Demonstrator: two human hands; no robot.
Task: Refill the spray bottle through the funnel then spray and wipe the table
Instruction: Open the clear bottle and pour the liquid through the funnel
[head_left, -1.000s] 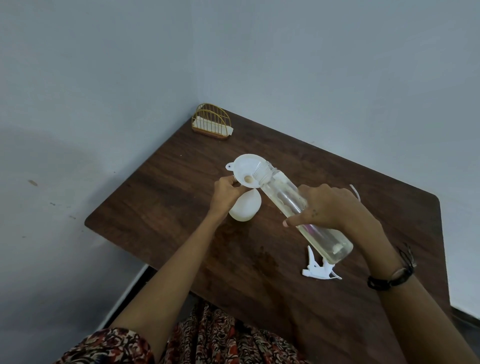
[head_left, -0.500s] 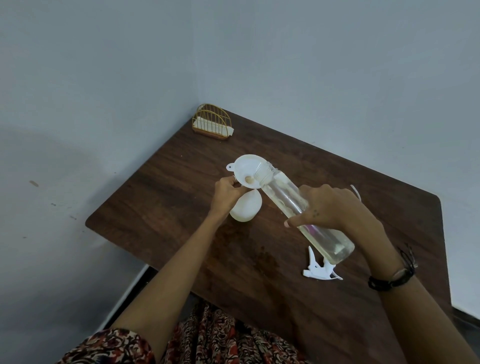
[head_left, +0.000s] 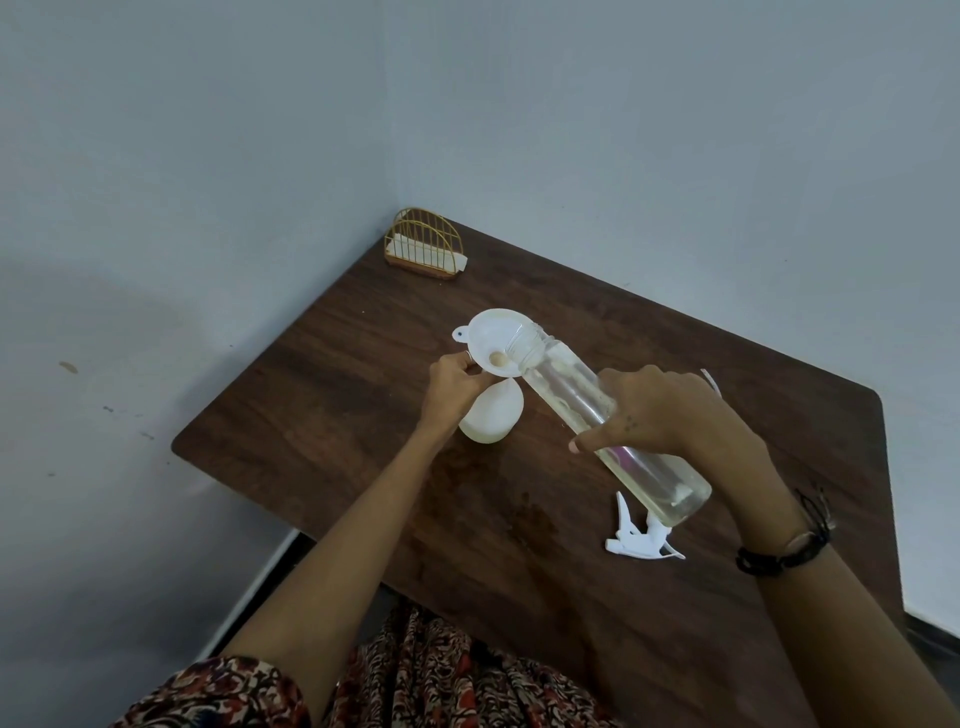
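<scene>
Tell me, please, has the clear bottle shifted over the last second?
No. The clear bottle is tilted with its mouth at the funnel, as before, and sits the same against the trigger head.

The table (head_left: 322, 431) is dark brown with a streaked wood grain. Above the left hand's (head_left: 451, 385) pinch, the funnel (head_left: 493, 345) is white; just below that grip, the spray bottle (head_left: 491, 415) is milky white. The bottle (head_left: 566, 395) in the right hand's (head_left: 670, 415) grip is clear, faintly yellowish. The trigger head (head_left: 636, 538) is white, the wire rack (head_left: 423, 244) gold, the wristbands (head_left: 784, 553) black, the sleeve (head_left: 218, 693) red-brown floral.
</scene>
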